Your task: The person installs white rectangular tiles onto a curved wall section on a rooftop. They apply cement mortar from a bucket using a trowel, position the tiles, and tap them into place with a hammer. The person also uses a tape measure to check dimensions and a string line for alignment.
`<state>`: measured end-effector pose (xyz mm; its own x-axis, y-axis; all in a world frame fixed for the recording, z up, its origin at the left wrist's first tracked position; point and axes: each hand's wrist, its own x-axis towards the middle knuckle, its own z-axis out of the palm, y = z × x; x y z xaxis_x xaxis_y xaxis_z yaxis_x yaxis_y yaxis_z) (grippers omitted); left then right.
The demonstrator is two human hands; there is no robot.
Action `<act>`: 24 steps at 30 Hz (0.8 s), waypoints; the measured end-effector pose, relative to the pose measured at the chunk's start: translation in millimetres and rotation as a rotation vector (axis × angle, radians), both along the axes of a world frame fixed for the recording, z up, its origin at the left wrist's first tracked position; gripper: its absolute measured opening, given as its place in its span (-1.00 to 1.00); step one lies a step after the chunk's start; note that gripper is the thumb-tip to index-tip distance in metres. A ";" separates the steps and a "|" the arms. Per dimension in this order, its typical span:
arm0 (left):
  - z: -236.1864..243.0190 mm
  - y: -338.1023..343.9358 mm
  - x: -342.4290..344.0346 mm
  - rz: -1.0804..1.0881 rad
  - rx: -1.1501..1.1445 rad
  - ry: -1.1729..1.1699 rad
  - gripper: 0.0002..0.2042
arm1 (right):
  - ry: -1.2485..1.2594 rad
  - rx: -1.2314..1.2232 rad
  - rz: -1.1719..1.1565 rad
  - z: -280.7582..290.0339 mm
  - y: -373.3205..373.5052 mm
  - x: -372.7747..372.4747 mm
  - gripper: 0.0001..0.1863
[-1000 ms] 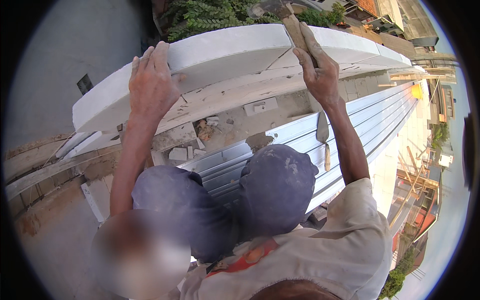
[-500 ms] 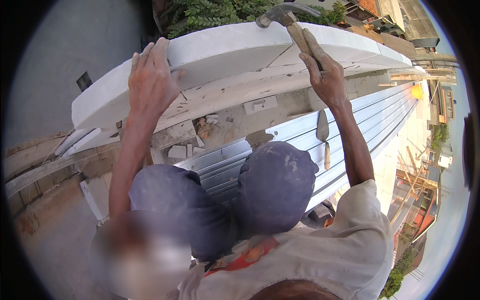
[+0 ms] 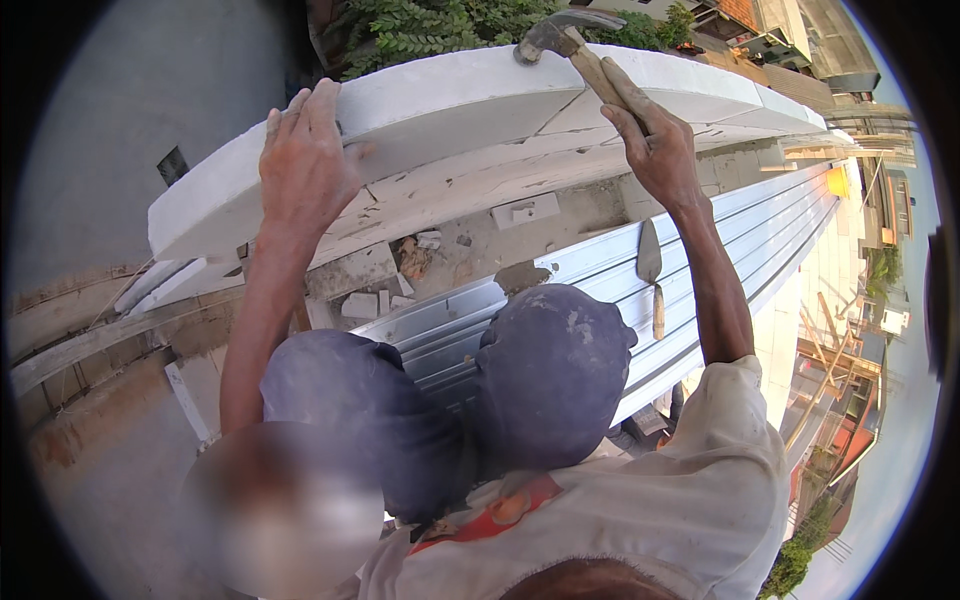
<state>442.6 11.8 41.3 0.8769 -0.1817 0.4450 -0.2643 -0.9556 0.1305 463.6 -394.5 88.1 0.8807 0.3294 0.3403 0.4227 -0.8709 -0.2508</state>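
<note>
My right hand (image 3: 660,150) is wrapped round the wooden handle of a claw hammer (image 3: 590,68). The hammer's metal head lies over the top edge of a white block wall (image 3: 450,95), close to a joint between two blocks. Further left, my left hand (image 3: 308,165) grips the near end of the top white block, fingers over its upper edge and thumb on the near face. A trowel (image 3: 650,252) with a wooden handle lies on the ribbed metal sheet (image 3: 590,250) below my right forearm.
Broken block pieces (image 3: 375,303) and rubble lie on the ledge between wall and sheet. A mortar patch (image 3: 522,277) sits on the sheet's edge. A yellow container (image 3: 836,182) stands at its far end. Greenery (image 3: 430,35) and roofs are beyond the wall.
</note>
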 end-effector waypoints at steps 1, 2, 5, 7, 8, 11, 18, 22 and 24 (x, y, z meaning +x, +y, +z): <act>0.2 1.9 0.0 0.009 0.010 0.001 -0.24 | -0.026 0.081 -0.002 -1.4 2.8 -0.7 -0.47; 1.4 2.4 1.5 0.010 0.009 0.000 -0.24 | -0.050 0.162 -0.005 -3.2 7.1 -4.8 -0.47; 2.2 -2.7 1.5 -0.005 0.003 0.014 -0.23 | 0.015 0.090 -0.043 -0.8 -0.2 -2.0 -0.46; 2.1 -1.7 1.9 0.000 0.018 0.021 -0.22 | 0.017 0.092 -0.039 2.8 -2.8 -2.9 -0.46; 3.9 -2.3 3.1 0.004 0.023 0.016 -0.22 | -0.027 0.169 -0.016 3.9 1.4 -6.8 -0.46; 4.4 -8.4 2.1 -0.007 0.007 0.028 -0.20 | 0.011 0.175 -0.035 -0.8 2.3 -6.0 -0.45; 1.1 3.0 4.9 -0.034 -0.020 -0.005 -0.23 | 0.317 0.758 -0.295 14.3 13.4 -62.5 -0.35; 5.5 6.3 3.2 -0.043 0.079 -0.004 -0.27 | 0.303 1.185 -0.527 -21.6 -27.7 -110.2 -0.32; 8.0 7.8 3.8 -0.036 0.144 0.069 -0.29 | 0.336 1.256 -0.673 -38.1 -49.6 -137.7 -0.40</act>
